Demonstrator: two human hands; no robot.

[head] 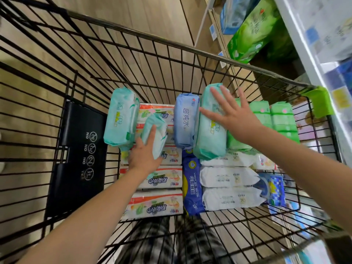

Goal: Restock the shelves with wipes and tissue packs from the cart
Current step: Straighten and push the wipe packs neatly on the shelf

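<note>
Your fingers (240, 96) on the right hand (235, 119) are lying straight and spread, released, and they are pressing flat on the large teal pack (209, 138). This pack is standing on its edge in the middle of the cart (80, 130), between the blue pack (184, 122) and the green packs (280, 121). Your left hand (144, 155) is grasping the small teal pack (160, 128) near the centre of the frame, with one finger stretching along its top; the other fingers are hidden under it, so I am only judging that they are curling around. Both packs are sitting inside the cart, and the shelf (295, 35) is waiting at the upper right. Be careful: a flat palm is not holding anything, so a sideways push may be tipping the large pack onto its blue neighbour. The small pack is looking soft and smooth, and a grip at one end may be letting it slide out while you are lifting it over the wires.
</note>
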